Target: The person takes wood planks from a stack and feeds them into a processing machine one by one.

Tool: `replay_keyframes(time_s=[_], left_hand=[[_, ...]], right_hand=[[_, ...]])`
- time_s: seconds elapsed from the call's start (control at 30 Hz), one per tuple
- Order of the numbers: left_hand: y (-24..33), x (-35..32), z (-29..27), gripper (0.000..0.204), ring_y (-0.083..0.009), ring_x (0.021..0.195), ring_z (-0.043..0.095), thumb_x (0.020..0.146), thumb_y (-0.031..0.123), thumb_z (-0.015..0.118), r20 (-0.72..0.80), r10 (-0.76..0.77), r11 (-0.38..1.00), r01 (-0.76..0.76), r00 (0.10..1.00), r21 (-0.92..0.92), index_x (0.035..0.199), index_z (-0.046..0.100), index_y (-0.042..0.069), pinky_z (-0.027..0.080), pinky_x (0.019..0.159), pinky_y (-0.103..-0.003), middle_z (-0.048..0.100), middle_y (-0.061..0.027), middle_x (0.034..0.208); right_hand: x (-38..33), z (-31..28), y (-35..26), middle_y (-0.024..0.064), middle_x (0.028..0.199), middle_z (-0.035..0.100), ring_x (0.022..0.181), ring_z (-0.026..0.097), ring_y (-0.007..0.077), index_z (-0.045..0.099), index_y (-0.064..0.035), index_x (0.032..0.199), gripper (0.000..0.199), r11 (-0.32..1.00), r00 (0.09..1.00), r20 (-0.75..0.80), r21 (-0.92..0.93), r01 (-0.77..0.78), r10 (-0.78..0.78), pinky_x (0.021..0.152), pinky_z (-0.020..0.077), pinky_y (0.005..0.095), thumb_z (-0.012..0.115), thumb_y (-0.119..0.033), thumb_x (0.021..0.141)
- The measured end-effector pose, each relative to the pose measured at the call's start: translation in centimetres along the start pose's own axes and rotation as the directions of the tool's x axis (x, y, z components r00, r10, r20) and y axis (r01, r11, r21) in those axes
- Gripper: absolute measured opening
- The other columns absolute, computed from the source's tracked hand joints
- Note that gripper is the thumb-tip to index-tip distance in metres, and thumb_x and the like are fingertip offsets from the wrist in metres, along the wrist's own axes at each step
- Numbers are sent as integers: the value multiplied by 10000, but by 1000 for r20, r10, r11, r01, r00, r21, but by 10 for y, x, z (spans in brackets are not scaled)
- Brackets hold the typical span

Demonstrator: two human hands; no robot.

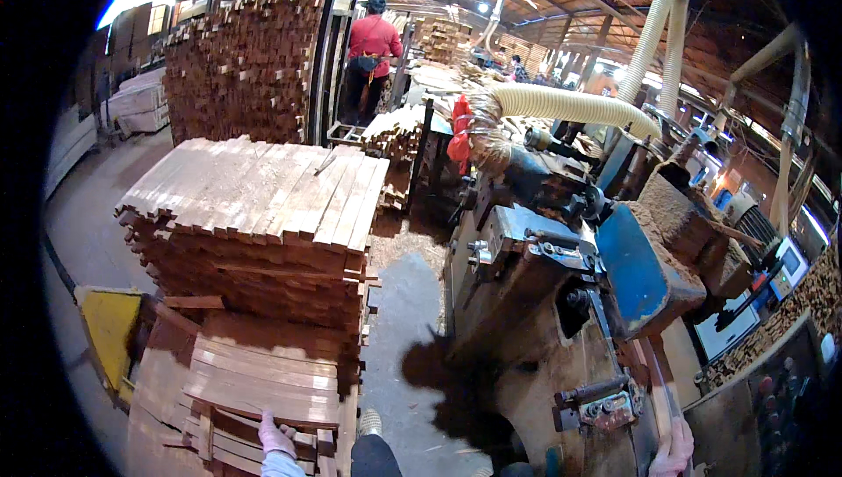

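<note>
My left hand [276,436], in a pale glove, rests at the near edge of a low stack of reddish wooden slats [263,372]; whether it grips a slat I cannot tell. My right hand [674,451], also gloved, is closed around a thin wooden strip [660,380] that leans up along the woodworking machine [544,302]. Behind the low stack stands a taller pile of slats [263,205] with flat boards laid across its top.
A blue hopper [640,275] full of sawdust and a pale flexible dust hose [570,104] sit on the machine. A yellow pallet truck part [110,328] is at left. A person in a red top [373,56] stands far back beside tall lumber stacks [241,65].
</note>
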State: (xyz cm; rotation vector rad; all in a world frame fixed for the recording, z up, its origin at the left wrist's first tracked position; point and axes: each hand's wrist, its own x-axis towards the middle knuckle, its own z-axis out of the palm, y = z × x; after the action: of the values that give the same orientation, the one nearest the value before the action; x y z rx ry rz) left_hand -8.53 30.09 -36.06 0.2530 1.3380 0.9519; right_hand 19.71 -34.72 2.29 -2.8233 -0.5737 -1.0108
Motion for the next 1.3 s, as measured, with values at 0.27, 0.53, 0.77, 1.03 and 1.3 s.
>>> replay_keyframes(time_s=[0.27,0.53,0.77,1.03,1.3], left_hand=[[44,-177,13,336,-109,566,540,885,407,718,418,181,981,-195,890,-11,1028,592,130,478,487,-292,571,15,745],[54,-271,-36,333,-116,531,552,898,416,703,521,328,885,-449,788,122,960,583,112,475,461,-274,572,13,704],[56,-319,-35,351,-196,768,632,944,309,648,722,228,850,-495,654,180,1187,552,74,538,633,-323,644,-72,947],[-31,-482,34,437,-165,817,618,899,341,711,874,57,834,-504,483,224,1171,565,33,532,705,-336,647,-64,950],[-114,-639,39,549,-193,915,634,911,234,682,753,-621,781,-248,-218,572,1358,481,-14,525,822,-327,635,-110,1084]], right_hand=[[-15,-10,29,215,1214,611,1099,561,428,641,19,1176,400,969,995,1,224,101,-104,981,436,493,630,-30,779],[-27,-42,61,193,1201,621,1104,560,435,639,-3,1199,424,966,989,29,219,137,-147,979,439,496,650,-77,782],[41,23,52,182,1238,627,1157,569,387,651,-50,1215,394,928,972,-228,349,132,-52,1013,439,463,671,-158,836],[-21,-59,-77,239,1366,492,1232,522,416,496,-109,1375,738,638,864,52,697,327,-500,1044,433,493,766,-398,753],[-119,-169,2,182,1213,627,1042,622,352,516,-25,1364,781,917,976,190,399,19,-103,869,515,434,810,-196,661]])
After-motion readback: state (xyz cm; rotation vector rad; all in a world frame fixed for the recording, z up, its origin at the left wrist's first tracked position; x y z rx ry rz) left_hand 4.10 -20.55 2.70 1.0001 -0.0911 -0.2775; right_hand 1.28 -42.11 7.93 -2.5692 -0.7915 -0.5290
